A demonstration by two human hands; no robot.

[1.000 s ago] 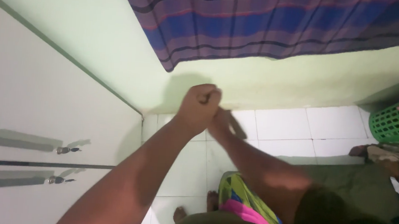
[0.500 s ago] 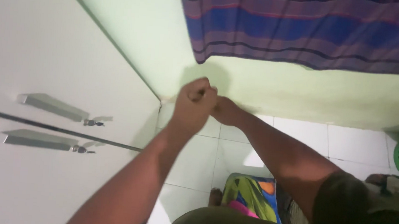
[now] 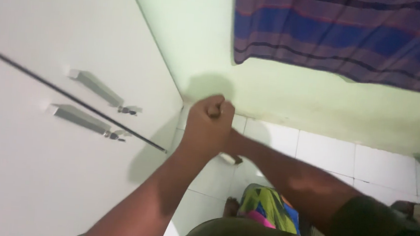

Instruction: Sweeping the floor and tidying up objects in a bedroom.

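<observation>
Fingers of the left hand [image 3: 208,125] curl into a tight fist just over the right hand [image 3: 232,143], whose finger state I cannot tell, with a small pale object [image 3: 229,158] peeking out beneath, above the white tiled floor [image 3: 317,151] beside the white cupboard [image 3: 43,145].

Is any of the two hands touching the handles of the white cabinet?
No, the left hand and right hand meet near the wall, apart from the cabinet handles.
</observation>
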